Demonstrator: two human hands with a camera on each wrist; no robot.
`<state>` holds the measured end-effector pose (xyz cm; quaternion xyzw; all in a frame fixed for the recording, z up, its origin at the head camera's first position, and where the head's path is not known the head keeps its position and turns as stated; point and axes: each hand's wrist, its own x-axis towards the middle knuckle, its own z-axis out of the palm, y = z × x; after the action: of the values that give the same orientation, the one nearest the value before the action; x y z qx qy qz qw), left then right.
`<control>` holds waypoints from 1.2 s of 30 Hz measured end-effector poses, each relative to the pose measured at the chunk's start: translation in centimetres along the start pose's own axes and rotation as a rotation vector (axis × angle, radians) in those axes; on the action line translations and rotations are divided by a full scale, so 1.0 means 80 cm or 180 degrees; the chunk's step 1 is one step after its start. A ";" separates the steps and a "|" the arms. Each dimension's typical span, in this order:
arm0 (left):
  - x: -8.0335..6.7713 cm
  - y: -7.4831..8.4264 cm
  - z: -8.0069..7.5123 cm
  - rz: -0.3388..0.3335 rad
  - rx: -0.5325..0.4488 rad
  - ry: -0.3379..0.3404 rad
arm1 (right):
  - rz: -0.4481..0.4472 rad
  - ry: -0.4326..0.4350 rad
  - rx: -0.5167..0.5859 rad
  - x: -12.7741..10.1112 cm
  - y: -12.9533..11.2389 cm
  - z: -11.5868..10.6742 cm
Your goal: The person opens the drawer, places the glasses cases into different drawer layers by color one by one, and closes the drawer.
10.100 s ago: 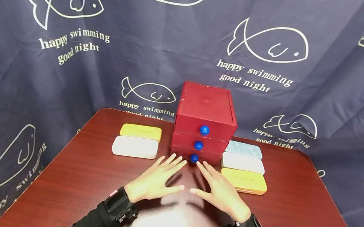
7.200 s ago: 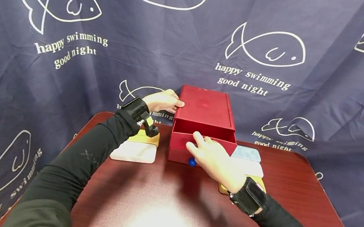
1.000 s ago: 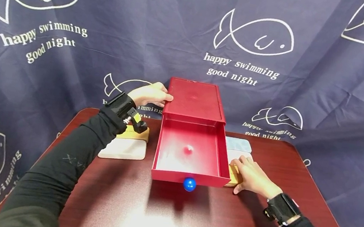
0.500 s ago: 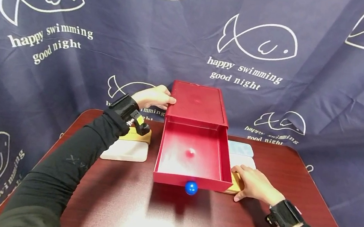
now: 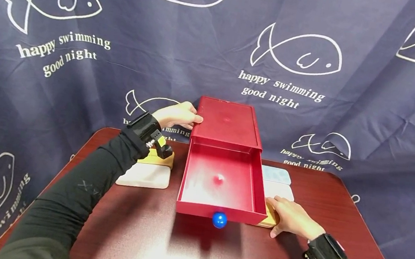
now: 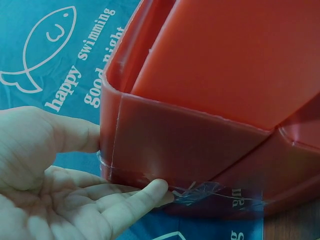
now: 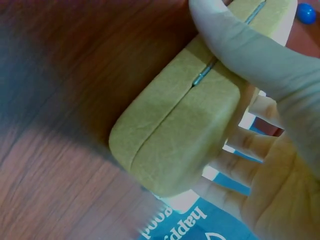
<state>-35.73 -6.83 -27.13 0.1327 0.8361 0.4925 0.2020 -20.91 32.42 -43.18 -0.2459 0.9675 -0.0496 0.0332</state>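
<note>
My left hand (image 5: 178, 115) holds the left side of the red drawer cabinet (image 5: 227, 123). In the left wrist view the thumb and fingers touch different sides of the cabinet's corner. The top drawer (image 5: 197, 209) is pulled far out, with nothing lying in it, and a blue knob (image 5: 219, 220) sits on its front. Right of the drawer, my right hand (image 5: 291, 217) grips a yellow glasses case (image 7: 175, 115) on the table. Its thumb lies across the hinge side, the other fingers along the opposite side. Part of the case is hidden by the hand and drawer.
White (image 5: 277, 191) and light blue (image 5: 276, 175) cases lie behind the gripped one. At the left are another white case (image 5: 145, 176) and a yellow case (image 5: 161, 158), partly behind my left wrist. A patterned curtain (image 5: 216, 61) hangs behind the table.
Earlier, both hands rested before the shut cabinet. The left then took the cabinet's side, the right pulled the top drawer out and went to the yellow glasses case. Lately only the head view shifts slightly.
</note>
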 end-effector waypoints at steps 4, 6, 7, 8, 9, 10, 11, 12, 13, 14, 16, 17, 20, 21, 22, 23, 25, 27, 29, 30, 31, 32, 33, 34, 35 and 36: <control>-0.001 0.001 0.000 -0.0005 0.0000 0.0000 | -0.0047 -0.0024 0.0050 -0.002 -0.001 -0.004; -0.002 0.001 0.000 -0.0001 0.0014 -0.0003 | -0.0045 -0.0048 0.0091 -0.002 -0.002 -0.006; -0.002 0.001 0.000 0.0000 0.0020 -0.0003 | -0.0042 -0.0058 0.0106 -0.002 -0.003 -0.007; -0.001 0.001 0.000 -0.0003 0.0024 -0.0002 | -0.0037 -0.0073 0.0121 -0.002 -0.003 -0.008; -0.001 0.001 0.000 -0.0006 0.0028 -0.0002 | -0.0033 -0.0082 0.0132 -0.003 -0.004 -0.009; 0.000 0.001 0.001 -0.0012 0.0026 -0.0003 | -0.0037 -0.0089 0.0147 -0.002 -0.005 -0.010; 0.000 0.001 0.001 -0.0018 0.0025 -0.0005 | -0.0047 -0.0088 0.0161 -0.002 -0.005 -0.011; 0.000 0.000 0.001 -0.0022 0.0022 -0.0006 | -0.0068 -0.0079 0.0174 -0.002 -0.006 -0.012; 0.001 0.000 0.001 -0.0030 0.0022 -0.0003 | -0.0090 -0.0062 0.0191 -0.002 -0.006 -0.013; 0.001 0.000 0.001 -0.0035 0.0023 -0.0002 | -0.0108 -0.0041 0.0190 -0.002 -0.007 -0.014; 0.001 0.000 0.000 -0.0041 0.0029 -0.0007 | -0.0161 0.0011 0.0180 -0.001 -0.008 -0.017; 0.001 0.000 0.000 -0.0045 0.0032 -0.0003 | -0.0182 0.0036 0.0155 -0.001 -0.008 -0.018; 0.000 0.000 0.000 -0.0052 0.0045 -0.0004 | -0.0201 0.0070 0.0050 -0.002 -0.010 -0.021; 0.000 0.000 0.000 -0.0051 0.0040 -0.0007 | -0.0203 0.0069 0.0022 -0.002 -0.010 -0.021; -0.001 0.000 0.000 -0.0053 0.0033 -0.0008 | -0.0212 0.0068 -0.0012 -0.002 -0.010 -0.022; -0.001 0.000 0.000 -0.0054 0.0026 -0.0010 | -0.0227 0.0063 -0.0034 -0.001 -0.010 -0.023; -0.001 0.000 0.000 -0.0034 0.0032 -0.0019 | -0.0270 0.0050 -0.0055 -0.001 -0.009 -0.024; -0.001 0.000 0.000 -0.0012 0.0037 -0.0027 | -0.0301 0.0006 -0.0060 -0.001 -0.008 -0.027; -0.001 -0.001 -0.001 0.0007 0.0052 -0.0029 | -0.0325 -0.0031 -0.0069 -0.001 -0.008 -0.030; -0.001 -0.001 -0.001 0.0015 0.0059 -0.0030 | -0.0319 -0.0046 -0.0067 -0.001 -0.009 -0.032; -0.001 -0.001 -0.001 0.0019 0.0057 -0.0028 | -0.0312 -0.0054 -0.0064 -0.002 -0.009 -0.035; -0.001 -0.001 -0.001 0.0020 0.0054 -0.0026 | -0.0288 -0.0072 -0.0054 -0.002 -0.010 -0.038; -0.001 -0.001 -0.001 0.0019 0.0048 -0.0022 | -0.0271 -0.0074 -0.0043 -0.003 -0.010 -0.042; -0.001 -0.001 -0.001 0.0020 0.0045 -0.0020 | -0.0254 -0.0072 -0.0028 -0.004 -0.011 -0.045; -0.001 -0.001 -0.001 0.0019 0.0046 -0.0018 | -0.0226 -0.0072 -0.0010 -0.006 -0.011 -0.048; -0.001 0.000 -0.001 0.0021 0.0048 -0.0020 | -0.0202 -0.0068 -0.0005 -0.007 -0.011 -0.051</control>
<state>-35.70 -6.95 -27.09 0.1385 0.8387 0.4864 0.2019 -20.37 32.21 -38.99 -0.2770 0.9588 -0.0473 0.0417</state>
